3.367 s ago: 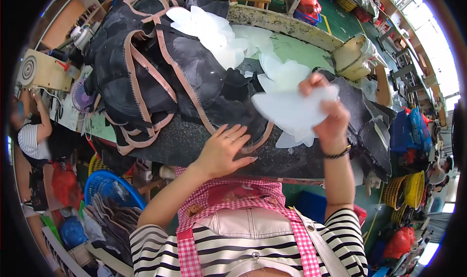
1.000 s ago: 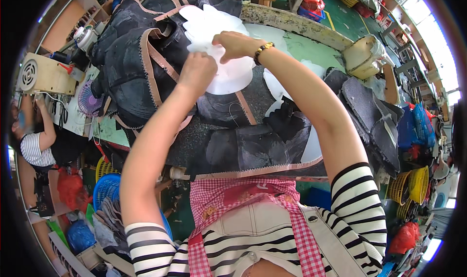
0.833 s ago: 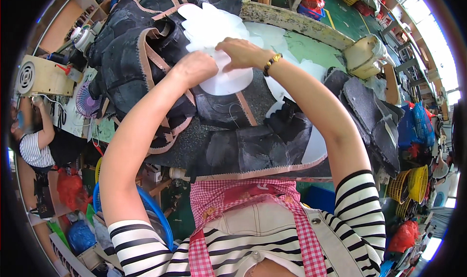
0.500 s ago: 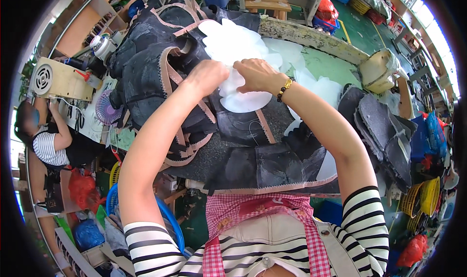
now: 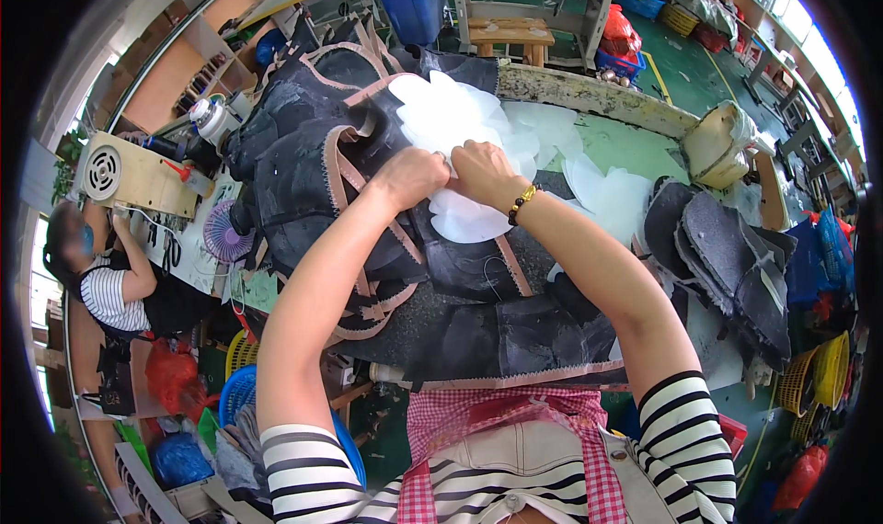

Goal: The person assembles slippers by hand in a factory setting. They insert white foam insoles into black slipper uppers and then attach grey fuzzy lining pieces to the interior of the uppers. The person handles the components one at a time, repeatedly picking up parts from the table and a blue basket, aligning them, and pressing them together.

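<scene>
A pile of thin, white, rounded sheet pieces (image 5: pixel 451 110) lies on the dark material on the table. My left hand (image 5: pixel 414 176) is closed at the pile's near side, knuckles up, pinching a white piece. Right beside it, nearly touching, my right hand (image 5: pixel 485 173) has its fingers bent and pressed together on the white pieces; the fingertips of both are partly hidden. One white piece (image 5: pixel 471 219) hangs out below them. To the left are black padded pieces (image 5: pixel 285 170) with pink zigzag-edged strips (image 5: pixel 338 170). A long black piece (image 5: pixel 497 340) with a pink edge lies nearest me.
More translucent pieces (image 5: pixel 612 193) spread over the green tabletop (image 5: pixel 635 152). Dark grey felt-like pieces (image 5: pixel 722 248) are stacked at the right. A purple fan (image 5: pixel 227 231) and a beige machine (image 5: pixel 129 173) stand left, where another person (image 5: pixel 120 276) works. A blue bin (image 5: pixel 411 11) stands beyond the table.
My right hand has moved in against my left, and its spread fingers have closed. The whole view has shifted slightly, so the table appears lower and further right.
</scene>
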`<state>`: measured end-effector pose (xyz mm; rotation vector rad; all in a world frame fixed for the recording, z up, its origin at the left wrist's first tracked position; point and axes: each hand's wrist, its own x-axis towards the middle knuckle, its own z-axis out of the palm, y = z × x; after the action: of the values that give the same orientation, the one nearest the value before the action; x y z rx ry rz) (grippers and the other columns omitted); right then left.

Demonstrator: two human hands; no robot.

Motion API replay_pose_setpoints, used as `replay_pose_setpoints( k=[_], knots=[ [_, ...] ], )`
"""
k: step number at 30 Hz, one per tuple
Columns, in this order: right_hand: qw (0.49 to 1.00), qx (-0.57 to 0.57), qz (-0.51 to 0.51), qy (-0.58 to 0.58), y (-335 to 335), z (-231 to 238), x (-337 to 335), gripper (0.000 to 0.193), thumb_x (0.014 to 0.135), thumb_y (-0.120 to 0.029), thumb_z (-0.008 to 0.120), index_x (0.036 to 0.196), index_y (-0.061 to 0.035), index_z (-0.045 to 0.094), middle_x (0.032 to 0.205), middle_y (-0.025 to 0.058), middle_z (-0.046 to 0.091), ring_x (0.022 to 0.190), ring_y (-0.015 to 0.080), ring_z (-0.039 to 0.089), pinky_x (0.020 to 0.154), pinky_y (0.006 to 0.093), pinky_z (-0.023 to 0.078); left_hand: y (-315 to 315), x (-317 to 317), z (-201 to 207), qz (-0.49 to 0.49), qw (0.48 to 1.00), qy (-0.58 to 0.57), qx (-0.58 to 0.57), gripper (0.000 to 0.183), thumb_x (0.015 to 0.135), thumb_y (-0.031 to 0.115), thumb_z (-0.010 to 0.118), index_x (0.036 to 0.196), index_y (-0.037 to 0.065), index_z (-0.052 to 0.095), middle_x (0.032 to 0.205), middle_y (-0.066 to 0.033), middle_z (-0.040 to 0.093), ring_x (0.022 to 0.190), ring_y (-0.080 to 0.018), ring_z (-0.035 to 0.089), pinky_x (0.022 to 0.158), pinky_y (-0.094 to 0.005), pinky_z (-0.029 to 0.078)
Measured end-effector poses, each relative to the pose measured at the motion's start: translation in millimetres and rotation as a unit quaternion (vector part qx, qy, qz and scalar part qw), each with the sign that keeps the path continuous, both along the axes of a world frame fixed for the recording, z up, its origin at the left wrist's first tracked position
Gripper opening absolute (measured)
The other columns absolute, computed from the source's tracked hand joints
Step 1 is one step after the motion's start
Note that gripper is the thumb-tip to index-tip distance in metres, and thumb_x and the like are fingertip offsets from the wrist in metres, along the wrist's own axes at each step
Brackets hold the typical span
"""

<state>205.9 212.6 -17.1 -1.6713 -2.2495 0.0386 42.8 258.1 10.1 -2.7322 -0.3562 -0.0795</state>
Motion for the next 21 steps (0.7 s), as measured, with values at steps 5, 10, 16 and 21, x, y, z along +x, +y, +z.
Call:
replay_pose_setpoints(
  k=[5,10,16,21],
  knots=[
    [0.989,-0.075,-0.045,0.123,24,-18,43,0.026,0.075,-0.027,0.071,0.078,-0.0018,0.071,0.076,0.021,0.068,0.073,0.034,0.068,0.072,0.0416,0.055,-15,21,-7,0.19,0.968,-0.126,-0.108,0.011,0.082,0.003,0.055,0.091,0.001,0.06,0.078,-0.0192,0.066,0.075,-0.0343,0.068,0.066,-0.0404,0.056],
    [0.935,-0.023,-0.151,0.319,-46,47,121,0.024,0.083,-0.022,0.067,0.077,0.0012,0.071,0.061,0.0077,0.063,0.053,0.0144,0.057,0.052,0.0332,0.045,-21,22,-18,0.236,0.967,-0.027,-0.097,0.013,0.078,0.006,0.057,0.087,0.002,0.065,0.088,-0.0155,0.069,0.09,-0.0317,0.067,0.08,-0.0422,0.052],
    [0.833,0.06,-0.11,0.539,-178,96,131,0.025,0.101,-0.019,0.046,0.101,0.0038,0.058,0.1,0.0128,0.067,0.088,0.0198,0.069,0.075,0.028,0.054,-95,14,-11,0.134,0.927,-0.304,-0.177,0.04,0.079,0.03,0.07,0.107,0.003,0.061,0.11,-0.018,0.063,0.103,-0.0342,0.06,0.091,-0.0441,0.045],
    [0.653,-0.115,0.033,0.748,-265,52,127,0.019,0.098,-0.022,0.049,0.102,-0.0039,0.054,0.125,0.0135,0.055,0.106,0.0157,0.056,0.089,0.0274,0.045,-271,-26,-23,0.013,0.948,-0.195,-0.253,0.059,0.076,0.038,0.072,0.122,0.005,0.056,0.124,-0.0136,0.053,0.116,-0.0305,0.051,0.101,-0.0449,0.04]
  ],
)
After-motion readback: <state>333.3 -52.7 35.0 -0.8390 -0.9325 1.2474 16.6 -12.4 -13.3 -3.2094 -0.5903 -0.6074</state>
